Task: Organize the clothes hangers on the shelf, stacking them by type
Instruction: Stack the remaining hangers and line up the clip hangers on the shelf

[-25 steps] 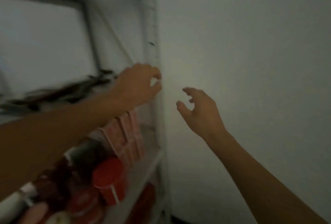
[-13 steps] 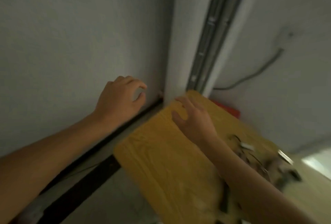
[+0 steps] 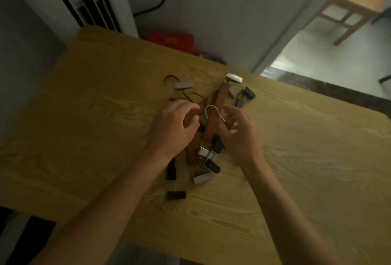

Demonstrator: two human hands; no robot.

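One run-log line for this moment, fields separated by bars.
hangers piled on table | left hand over pile, curled | right hand beside silver hook | grips unclear

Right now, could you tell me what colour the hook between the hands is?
Silver hook, head view.

Left hand (image 3: 172, 126) covers the middle of the hanger pile (image 3: 208, 129); whether its curled fingers grip anything there cannot be told. Right hand (image 3: 240, 135) hides the pile's right side. Dim, soft focus; counter (image 3: 95, 116) cut off at the edges.

Dim room, yellow wooden table (image 3: 88, 137), grey wall (image 3: 232, 10), wooden stool (image 3: 347, 8)
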